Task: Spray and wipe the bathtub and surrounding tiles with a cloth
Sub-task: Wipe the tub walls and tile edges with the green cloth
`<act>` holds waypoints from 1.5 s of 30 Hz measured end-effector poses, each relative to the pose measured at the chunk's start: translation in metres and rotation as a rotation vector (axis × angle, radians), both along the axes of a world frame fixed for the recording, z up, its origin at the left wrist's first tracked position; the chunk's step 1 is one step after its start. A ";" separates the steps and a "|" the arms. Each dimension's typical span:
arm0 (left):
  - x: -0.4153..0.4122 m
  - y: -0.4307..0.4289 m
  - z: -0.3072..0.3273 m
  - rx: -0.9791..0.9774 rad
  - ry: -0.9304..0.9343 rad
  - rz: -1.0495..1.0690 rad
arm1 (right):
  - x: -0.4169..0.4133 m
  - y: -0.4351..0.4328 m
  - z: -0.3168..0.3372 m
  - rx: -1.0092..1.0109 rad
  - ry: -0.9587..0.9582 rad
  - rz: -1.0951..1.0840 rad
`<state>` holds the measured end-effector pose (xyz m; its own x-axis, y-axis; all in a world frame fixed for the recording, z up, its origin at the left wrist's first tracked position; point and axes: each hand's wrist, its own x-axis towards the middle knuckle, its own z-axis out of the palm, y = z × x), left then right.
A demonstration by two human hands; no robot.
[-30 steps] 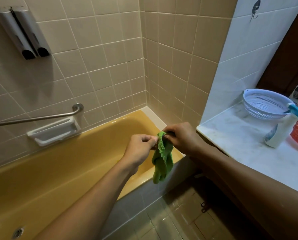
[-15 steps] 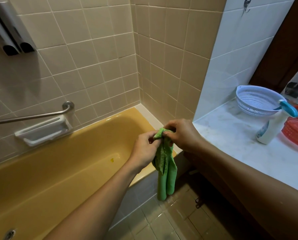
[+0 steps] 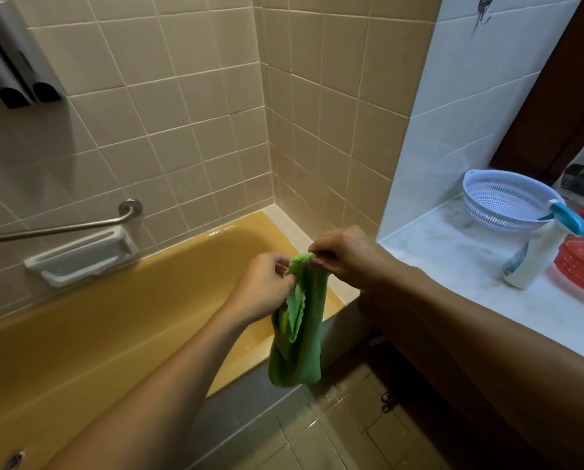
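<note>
Item: cloth (image 3: 300,340).
- 1 s ago: short bunched wad, lower end approx. level w/ near rim of bathtub (image 3: 114,334).
- 0.5 s ago: let down as narrow strip, end past the rim, in front of tub's grey side panel.
- Now: same drop but wider. Lower part spread twd left, lighter inner fold showing.

Items: left hand (image 3: 267,288) & right hand (image 3: 348,257).
- 1 s ago: a little apart.
- 0.5 s ago: close together at cloth top.
- Now: apart again, top hem drawn btwn them.
</note>
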<state>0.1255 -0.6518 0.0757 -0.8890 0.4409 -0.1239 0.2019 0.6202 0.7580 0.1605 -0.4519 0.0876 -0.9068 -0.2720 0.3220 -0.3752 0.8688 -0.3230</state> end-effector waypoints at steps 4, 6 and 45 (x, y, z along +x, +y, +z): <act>0.025 0.008 -0.036 -0.007 0.052 0.181 | -0.007 -0.007 0.005 -0.122 -0.008 -0.060; 0.036 0.012 -0.050 0.070 0.082 0.226 | -0.010 -0.009 0.010 -0.158 -0.019 -0.068; -0.002 -0.015 0.022 0.614 -0.051 0.102 | 0.008 0.027 0.034 -0.134 -0.254 -0.130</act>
<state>0.1237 -0.6669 0.0973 -0.9298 0.3587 0.0822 0.1193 0.0827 0.9894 0.1681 -0.4252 0.1213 -0.9873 -0.1186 0.1061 -0.1563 0.8479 -0.5066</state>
